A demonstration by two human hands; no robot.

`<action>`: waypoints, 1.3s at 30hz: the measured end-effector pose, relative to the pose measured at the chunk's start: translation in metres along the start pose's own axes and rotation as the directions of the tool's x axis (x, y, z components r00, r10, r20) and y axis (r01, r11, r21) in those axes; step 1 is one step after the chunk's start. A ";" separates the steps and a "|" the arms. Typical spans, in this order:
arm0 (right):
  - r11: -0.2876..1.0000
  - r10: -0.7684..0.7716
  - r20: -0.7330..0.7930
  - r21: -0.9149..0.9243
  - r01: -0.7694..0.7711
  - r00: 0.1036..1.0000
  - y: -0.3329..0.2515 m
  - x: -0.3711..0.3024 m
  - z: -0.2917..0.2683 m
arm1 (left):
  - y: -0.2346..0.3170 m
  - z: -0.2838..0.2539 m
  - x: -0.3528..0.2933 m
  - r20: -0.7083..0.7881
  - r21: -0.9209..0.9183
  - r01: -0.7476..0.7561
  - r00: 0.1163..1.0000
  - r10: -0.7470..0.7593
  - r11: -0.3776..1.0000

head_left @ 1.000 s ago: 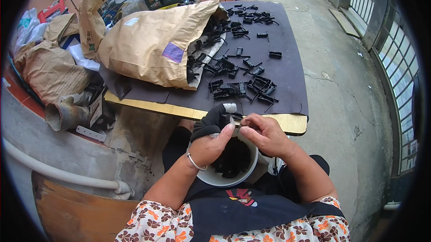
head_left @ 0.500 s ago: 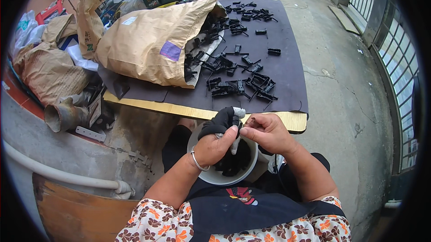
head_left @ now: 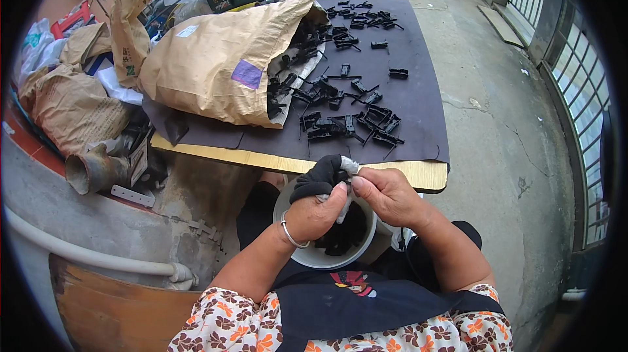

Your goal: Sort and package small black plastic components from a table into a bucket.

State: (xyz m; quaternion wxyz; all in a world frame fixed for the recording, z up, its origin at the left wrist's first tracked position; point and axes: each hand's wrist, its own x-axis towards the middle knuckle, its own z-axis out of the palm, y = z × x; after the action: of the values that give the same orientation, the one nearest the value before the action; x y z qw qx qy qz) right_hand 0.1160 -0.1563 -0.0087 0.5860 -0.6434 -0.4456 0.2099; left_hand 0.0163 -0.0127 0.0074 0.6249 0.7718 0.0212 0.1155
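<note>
A small black part (head_left: 343, 176), mostly hidden by fingers, is held at the meeting of two hands. The left hand (head_left: 320, 192), partly covered by a black glove with pale fingertips, is closed around it; the bare right hand (head_left: 390, 196) touches in from the right, thumb and forefinger pinched together, though whether they have hold of anything cannot be told. Directly below the grip is a white bucket (head_left: 320, 263) with dark pieces (head_left: 347, 233) inside. Just beyond the grip, a table with a dark mat (head_left: 418, 117) bears scattered black clip-like parts (head_left: 327, 128). Ahead and left of the grip, a brown paper sack (head_left: 203, 71) lies on its side, more black parts in its open mouth.
</note>
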 end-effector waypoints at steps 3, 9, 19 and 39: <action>0.998 0.035 0.011 -0.060 -0.034 0.999 -0.003 0.000 0.003 | 0.001 0.003 -0.001 -0.005 0.129 -0.062 0.998 0.064 0.990; 1.000 0.017 -0.037 0.017 -0.016 0.999 0.014 0.002 0.022 | -0.005 0.005 -0.003 -0.002 0.462 -0.231 0.965 0.261 0.856; 0.995 0.097 -0.043 -0.021 -0.098 0.994 -0.004 0.003 -0.011 | 0.014 -0.033 -0.015 0.111 0.776 -0.114 0.993 0.043 0.620; 0.970 0.104 -0.164 0.234 -0.064 0.981 0.010 0.001 -0.012 | -0.001 -0.008 0.018 0.233 0.648 -0.474 0.868 0.438 0.596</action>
State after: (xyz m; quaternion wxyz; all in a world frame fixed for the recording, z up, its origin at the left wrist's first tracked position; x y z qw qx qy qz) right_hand 0.1292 -0.1615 -0.0150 0.6833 -0.6061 -0.3378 0.2270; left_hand 0.0325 -0.0020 0.0110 0.2438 0.9286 -0.1509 0.2356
